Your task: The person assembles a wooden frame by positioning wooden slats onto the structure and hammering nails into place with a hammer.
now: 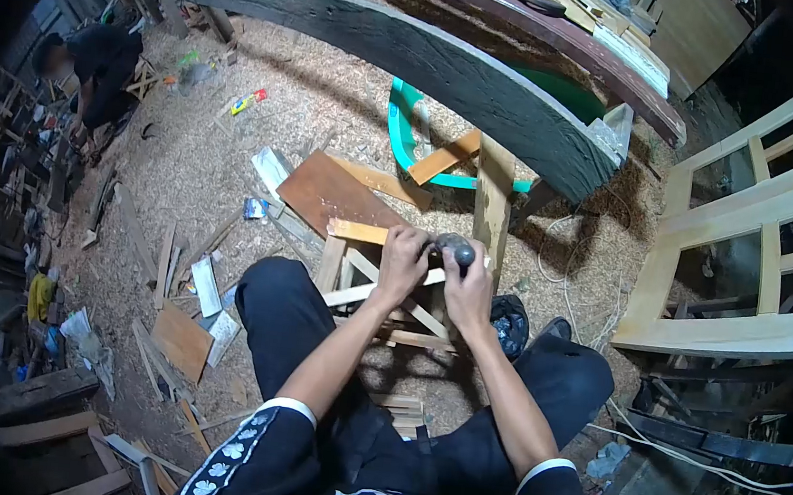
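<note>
Between my knees stands a small slatted wooden frame [354, 293] with crossed pieces. My left hand [403, 262] is closed at the right end of a pale wooden strip [356, 231] on top of it, against a dark tool with a rounded knob [455, 246]. From the right, my right hand [470, 293] wraps round that tool, its thumb near the knob. The tool's underside, and exactly what my left fingers grip, are hidden. Behind the strip lies a brown board [330, 193] on the ground.
A long, dark curved beam [415, 54] spans the space ahead. Beyond my right knee leans a pale slatted frame [732, 328]. Wood shavings, offcuts and a loose cable [692, 453] cover the ground. Another person [98, 76] crouches at far left.
</note>
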Action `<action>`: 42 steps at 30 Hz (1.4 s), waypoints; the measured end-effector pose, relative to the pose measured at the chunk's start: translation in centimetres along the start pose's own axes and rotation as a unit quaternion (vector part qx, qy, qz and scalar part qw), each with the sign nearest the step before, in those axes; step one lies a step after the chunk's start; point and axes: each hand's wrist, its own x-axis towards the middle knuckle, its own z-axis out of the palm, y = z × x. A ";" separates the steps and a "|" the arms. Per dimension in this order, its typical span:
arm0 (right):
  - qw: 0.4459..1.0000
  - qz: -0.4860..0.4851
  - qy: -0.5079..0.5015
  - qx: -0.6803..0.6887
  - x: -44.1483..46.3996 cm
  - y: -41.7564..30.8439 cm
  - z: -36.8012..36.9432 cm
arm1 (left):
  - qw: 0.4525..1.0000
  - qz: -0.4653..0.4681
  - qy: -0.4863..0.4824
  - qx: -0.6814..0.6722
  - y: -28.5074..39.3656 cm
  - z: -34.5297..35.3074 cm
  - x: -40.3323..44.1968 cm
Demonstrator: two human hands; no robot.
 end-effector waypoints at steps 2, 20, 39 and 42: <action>0.996 -0.033 0.044 0.070 -0.4 0.4 0.3 | 1.000 -0.005 0.000 -0.016 0.1 -0.5 -0.1; 0.999 -0.038 -0.006 0.030 -0.2 0.9 0.1 | 0.998 0.020 -0.065 -0.007 -1.4 -0.4 -0.2; 0.990 -0.085 0.066 0.087 -0.5 -0.7 0.0 | 0.999 -0.018 -0.049 -0.009 -0.6 -0.5 -0.1; 0.997 -0.072 0.036 0.016 -0.3 -0.3 0.0 | 0.999 0.001 -0.032 -0.005 -0.8 -0.2 -0.2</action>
